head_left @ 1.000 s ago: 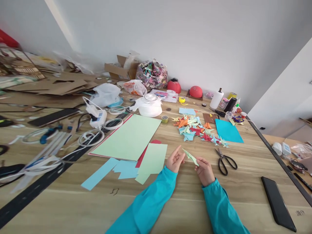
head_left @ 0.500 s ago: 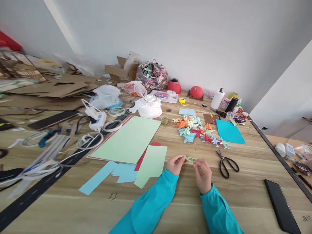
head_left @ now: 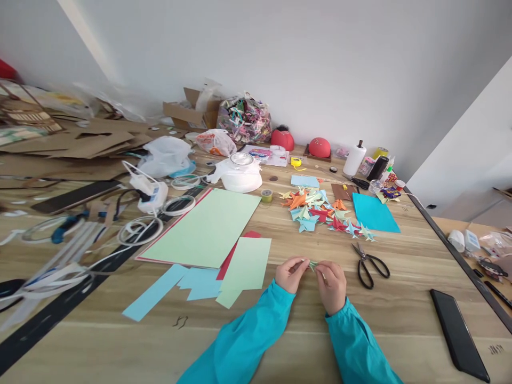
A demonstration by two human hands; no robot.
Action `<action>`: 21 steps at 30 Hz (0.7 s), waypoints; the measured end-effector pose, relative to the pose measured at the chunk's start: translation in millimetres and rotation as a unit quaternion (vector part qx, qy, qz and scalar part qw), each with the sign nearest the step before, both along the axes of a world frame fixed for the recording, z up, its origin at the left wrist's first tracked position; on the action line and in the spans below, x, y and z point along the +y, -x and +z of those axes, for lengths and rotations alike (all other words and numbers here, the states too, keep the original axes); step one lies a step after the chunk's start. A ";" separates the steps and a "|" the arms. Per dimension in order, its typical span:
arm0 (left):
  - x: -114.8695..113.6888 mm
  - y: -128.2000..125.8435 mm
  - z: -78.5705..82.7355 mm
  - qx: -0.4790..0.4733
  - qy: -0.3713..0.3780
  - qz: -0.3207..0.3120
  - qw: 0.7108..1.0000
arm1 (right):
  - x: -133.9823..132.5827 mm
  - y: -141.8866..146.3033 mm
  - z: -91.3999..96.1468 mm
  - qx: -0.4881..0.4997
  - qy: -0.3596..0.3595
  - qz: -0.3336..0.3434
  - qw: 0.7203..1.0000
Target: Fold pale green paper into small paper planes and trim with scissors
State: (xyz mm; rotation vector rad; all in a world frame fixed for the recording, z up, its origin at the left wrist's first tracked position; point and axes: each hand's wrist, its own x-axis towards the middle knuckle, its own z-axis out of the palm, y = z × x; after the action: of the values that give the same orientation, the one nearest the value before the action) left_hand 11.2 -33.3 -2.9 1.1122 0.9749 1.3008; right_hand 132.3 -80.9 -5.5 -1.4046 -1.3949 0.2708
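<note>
Between my two hands is a small piece of folded green paper (head_left: 312, 265), mostly covered by my fingers. My left hand (head_left: 292, 274) pinches its left end between thumb and forefinger. At the other end, the fingertips of my right hand (head_left: 332, 284) are closed on it. Beyond my hands lies a heap of folded paper birds (head_left: 320, 213) in orange, red, blue and pale green. Black-handled scissors (head_left: 368, 265) rest to the right of my right hand, blades partly apart. Left of my left hand are a cut pale green sheet (head_left: 253, 261) and blue paper pieces (head_left: 204, 282).
A large green sheet (head_left: 208, 226) lies on a stack at left. Cables, a white power strip (head_left: 154, 197) and tape rolls crowd the far left. A bright blue sheet (head_left: 375, 212) is at back right, a black phone-like slab (head_left: 458, 333) at front right. Red pincushions (head_left: 319, 147) stand near the wall.
My hands have drawn closer together on the green paper, which now shows less and is turned to a different angle. The whole view has shifted slightly.
</note>
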 end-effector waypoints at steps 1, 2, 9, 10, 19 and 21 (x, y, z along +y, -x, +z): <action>-0.4 0.1 0.6 0.007 -0.010 -0.001 1.000 | -0.2 0.0 0.3 -0.002 0.005 0.006 1.000; -0.8 0.5 1.4 0.018 -0.025 -0.003 1.000 | -0.3 0.2 0.9 -0.007 0.009 0.010 1.000; -0.9 3.0 3.3 0.026 -0.037 -0.031 0.998 | 0.7 4.1 9.6 -0.003 0.014 0.041 0.999; -1.4 2.2 2.3 0.019 -0.033 -0.037 0.999 | 0.3 4.3 10.1 0.000 0.011 0.032 0.999; 6.4 9.0 1.4 -0.050 0.002 -0.066 0.997 | 0.6 2.1 17.2 0.255 0.061 0.069 0.963; 12.2 12.6 0.7 -0.088 0.064 -0.056 0.993 | 3.1 -0.4 19.2 0.415 0.094 0.113 0.898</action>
State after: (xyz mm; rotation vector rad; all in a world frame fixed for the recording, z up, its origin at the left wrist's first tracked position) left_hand -1.3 -21.1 -2.1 0.9256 0.8406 1.2055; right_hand 132.7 -77.9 13.6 -1.0584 -0.8118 1.0498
